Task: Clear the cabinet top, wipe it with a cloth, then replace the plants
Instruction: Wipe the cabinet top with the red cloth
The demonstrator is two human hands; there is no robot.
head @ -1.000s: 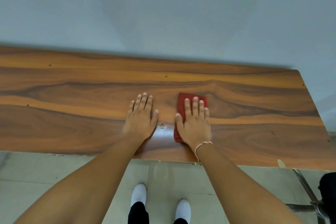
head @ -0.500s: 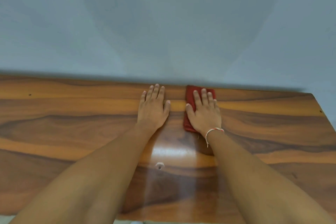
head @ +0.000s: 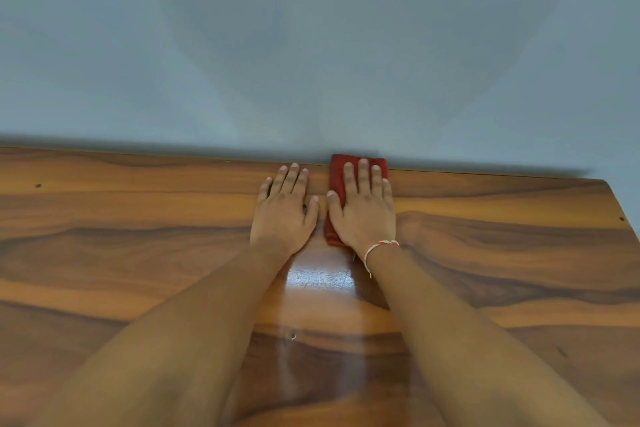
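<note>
Red cloth lies folded flat on the cabinet top, at the far edge, its far end touching or just meeting the wall. Long axis runs front to back. Near end pokes out under the heel of the right hand.

Right hand lies palm-down on the cloth, fingers straight and together, fingertips near the cloth's far end. Thumb lies off the cloth's left side. No curl, no pinch: the grip is flat and relaxed, pressing the cloth to the wood. White and red string bracelet on the right wrist, with a loose end trailing down the forearm.

Left hand just beside the right one, palm-down on bare wood, fingers straight, thumb out toward the cloth. Holds nothing, grip flat too. Gap between the two thumbs is narrow; can't tell whether the left thumb touches the cloth edge.

Both forearms reach in from the bottom of the frame, near parallel.

Cabinet top is glossy wood veneer with strong dark and orange grain. Bright reflected glare patch sits between the forearms just behind the wrists. Small mark in the surface nearer the viewer, can't tell what. Tiny dark spots at far left and far right.

Wall behind is plain pale grey-blue. Right end of the cabinet top is visible at the frame edge.
</note>
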